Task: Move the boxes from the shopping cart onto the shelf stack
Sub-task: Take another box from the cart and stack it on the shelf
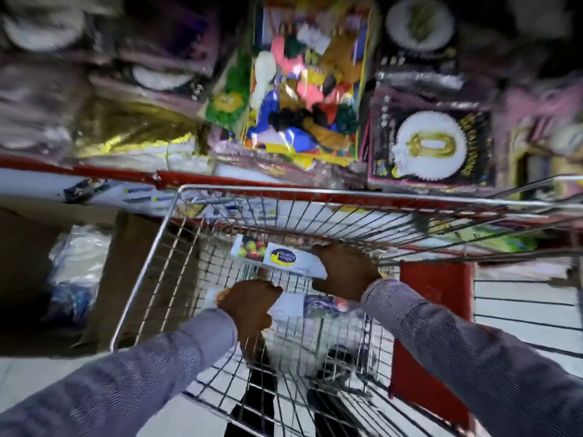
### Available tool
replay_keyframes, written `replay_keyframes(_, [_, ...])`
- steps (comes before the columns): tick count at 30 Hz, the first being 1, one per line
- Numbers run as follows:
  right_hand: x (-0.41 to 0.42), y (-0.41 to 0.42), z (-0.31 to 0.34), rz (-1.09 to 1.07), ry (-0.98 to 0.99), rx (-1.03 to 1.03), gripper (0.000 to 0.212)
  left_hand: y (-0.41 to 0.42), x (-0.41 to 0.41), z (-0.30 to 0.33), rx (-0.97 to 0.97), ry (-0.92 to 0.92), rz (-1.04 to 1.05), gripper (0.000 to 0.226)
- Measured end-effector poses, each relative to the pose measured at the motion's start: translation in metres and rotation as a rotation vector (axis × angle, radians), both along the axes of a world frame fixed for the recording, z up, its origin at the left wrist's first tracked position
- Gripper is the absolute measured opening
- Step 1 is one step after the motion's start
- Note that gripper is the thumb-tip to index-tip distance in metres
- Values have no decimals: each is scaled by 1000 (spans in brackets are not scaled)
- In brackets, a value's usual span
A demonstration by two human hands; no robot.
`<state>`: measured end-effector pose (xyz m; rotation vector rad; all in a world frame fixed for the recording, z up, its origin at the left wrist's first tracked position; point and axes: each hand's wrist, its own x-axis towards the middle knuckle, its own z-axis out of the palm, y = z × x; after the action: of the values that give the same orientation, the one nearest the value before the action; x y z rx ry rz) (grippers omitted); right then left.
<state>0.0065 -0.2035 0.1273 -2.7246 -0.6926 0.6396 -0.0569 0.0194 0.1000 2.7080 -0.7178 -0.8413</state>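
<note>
Clamped in the right hand (345,271), one long white box (277,259) is lifting inside the shopping cart (176,197) while the left hand (249,305) is closing on a second box (291,304), so shelving is probably barely starting.

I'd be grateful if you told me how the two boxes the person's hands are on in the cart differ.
The upper box, gripped by the right hand, is raised with its fruit picture and blue oval logo in view. The lower box lies deeper in the cart, partly covered by the left hand, its print blurred. Both look white and elongated.
</note>
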Motion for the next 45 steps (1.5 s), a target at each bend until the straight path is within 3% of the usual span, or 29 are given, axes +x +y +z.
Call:
replay_keyframes(2, [8,-2,48,-1,7,15,46,5,5,39,-44,-51,58,52])
replay_keyframes(3, [18,-5,98,38,-73,18,44,4,11,93,-38,-136,74,51])
replay_keyframes(6, [32,-6,153,92,-108,59,40,7,25,140,-38,-270,63,44])
replay_keyframes(12, [59,-10,306,117,-276,70,52,1,38,289,-94,-583,76,59])
replay_keyframes(16, [74,-21,376,107,-413,40,57,-9,59,352,-67,-592,94,63])
replay_keyframes(21, [101,-36,426,52,-491,11,59,-25,84,409,-89,-666,91,66])
replay_keyframes(26, [132,-53,458,-49,-543,-13,44,-37,103,443,-97,-750,147,65])
replay_keyframes(31, [169,-66,469,-146,-567,-38,49,-43,113,462,-171,-745,135,62])
replay_keyframes(45, [238,-45,455,-157,-685,-34,22,-43,144,472,-290,-667,97,55])
